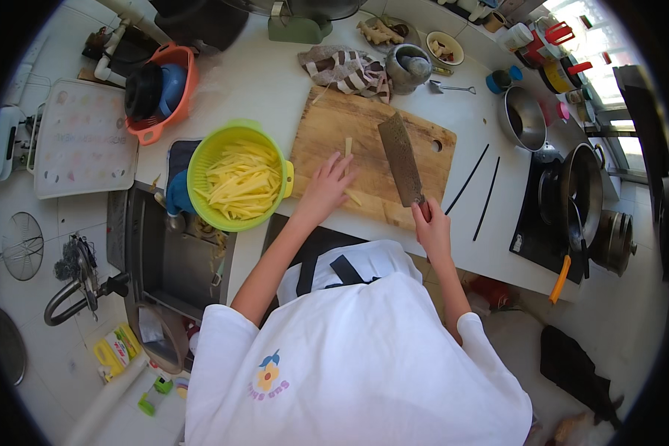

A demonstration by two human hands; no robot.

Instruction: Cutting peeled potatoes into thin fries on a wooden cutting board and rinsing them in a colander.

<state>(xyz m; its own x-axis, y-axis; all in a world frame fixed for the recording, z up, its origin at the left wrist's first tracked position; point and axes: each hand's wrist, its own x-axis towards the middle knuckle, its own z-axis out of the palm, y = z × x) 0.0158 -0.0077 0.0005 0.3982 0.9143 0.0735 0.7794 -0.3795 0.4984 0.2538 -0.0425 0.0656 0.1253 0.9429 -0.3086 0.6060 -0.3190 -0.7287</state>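
My right hand (431, 223) grips the handle of a cleaver (401, 159), whose broad dark blade lies over the right half of a wooden cutting board (318, 120). On the board's left part, my left hand (329, 187) is spread with its fingers apart. A pale potato strip (348, 146) sticks out beyond its fingertips, and another short strip (353, 197) lies by the thumb. Whether the fingers press on the strips is hard to tell. Left of the board stands a lime-green colander (238, 127) heaped with yellow potato strips (242, 184).
Two black chopsticks (479, 192) lie right of the board, before a wok (582, 195) on a black cooktop. Behind the board are a striped cloth (343, 69) and a stone mortar (404, 78). A sink (178, 262) is at left, below an orange basket (187, 95).
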